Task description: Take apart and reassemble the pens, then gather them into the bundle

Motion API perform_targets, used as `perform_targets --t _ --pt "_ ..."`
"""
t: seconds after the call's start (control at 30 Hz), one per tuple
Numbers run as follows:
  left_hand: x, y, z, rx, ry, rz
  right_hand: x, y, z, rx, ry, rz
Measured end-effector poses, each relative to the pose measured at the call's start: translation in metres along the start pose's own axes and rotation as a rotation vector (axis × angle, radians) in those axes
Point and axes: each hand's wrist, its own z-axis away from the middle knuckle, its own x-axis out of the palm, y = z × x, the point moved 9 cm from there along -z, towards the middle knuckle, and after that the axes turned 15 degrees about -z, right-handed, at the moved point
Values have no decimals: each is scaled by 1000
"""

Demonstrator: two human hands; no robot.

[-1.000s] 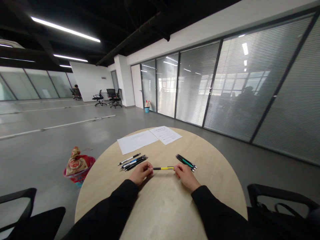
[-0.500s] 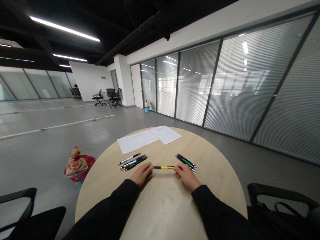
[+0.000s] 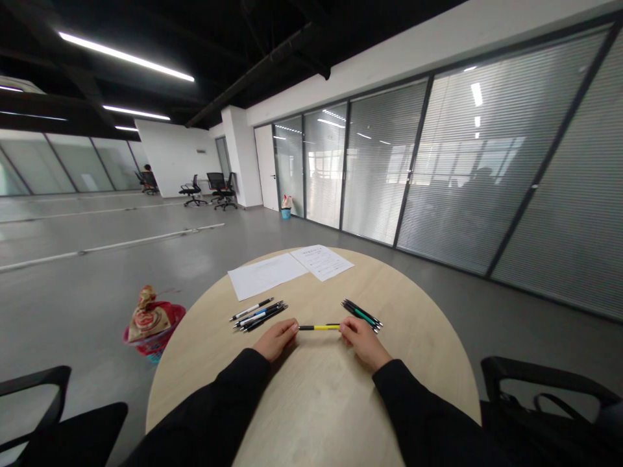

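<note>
One round, pale-wood desk [image 3: 311, 415] bears all items under handling. A black chair [image 3: 549, 376] stands off its right edge; a red bin [image 3: 148, 347] with a brown bag [image 3: 148, 320] in it stands on the floor beyond the left edge. Two sheets of paper, a left sheet [image 3: 267, 274] and a right sheet [image 3: 324, 263], lie side by side at the far edge; whether they overlap I cannot confirm.

Hands: the left hand [image 3: 273, 339] pinches the dark end of a yellow-and-black pen [image 3: 320, 327]; the right hand [image 3: 366, 341] grasps its yellow end between thumb and fingers. The pen runs level between them, parallel to the near edge, about midway between the desk's left and right edges. Contact with the desk cannot be judged.

Several pens [image 3: 259, 316] lie bunched towards the left edge, a white-and-black pen [image 3: 252, 309] just beside them; a second bundle [image 3: 363, 316], one green, lies towards the right edge.

Assessment: for sound handling, keep both pinches light and at the very ends, turn the barrel without bending it, and keep knuckles off both bundles.

Against the frame half a second ago: grip, pen and bundles show no material change.
</note>
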Motion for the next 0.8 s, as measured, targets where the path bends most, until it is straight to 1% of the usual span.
perform_targets --t 0.2,0.37,0.47,0.57,0.67,0.8 --pt "0 -2 0 -30 19 41 -1 0 0 -39 5 30" --pt "2 -9 0 -61 53 98 2 2 0 -27 -14 53" --pt "3 -10 0 -88 62 103 7 -3 4 -30 -50 79" --pt "1 -8 2 -111 71 99 12 -14 7 -64 -79 149" --pt "2 -7 2 -121 69 136 12 -21 9 -94 -58 191" --pt "4 -10 -1 -77 86 230 8 -20 8 -91 -25 187"
